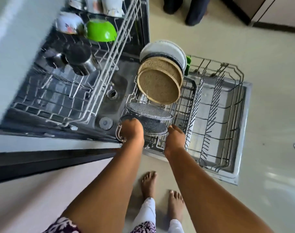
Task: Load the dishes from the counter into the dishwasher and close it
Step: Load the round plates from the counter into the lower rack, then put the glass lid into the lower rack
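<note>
Hands first: your left hand (130, 130) curls over the near-left edge of a dark speckled plate (153, 128), and your right hand (175, 137) touches its right edge, though you cannot tell how those fingers lie. That plate sits low in the lower rack (215, 105), pulled out over the open dishwasher door (242, 132). Just behind it lies a second dark plate (148, 111), then tan plates (158, 84) and white plates (165, 49) standing on edge. In the upper rack (99, 84) sits a green bowl (100, 31).
</note>
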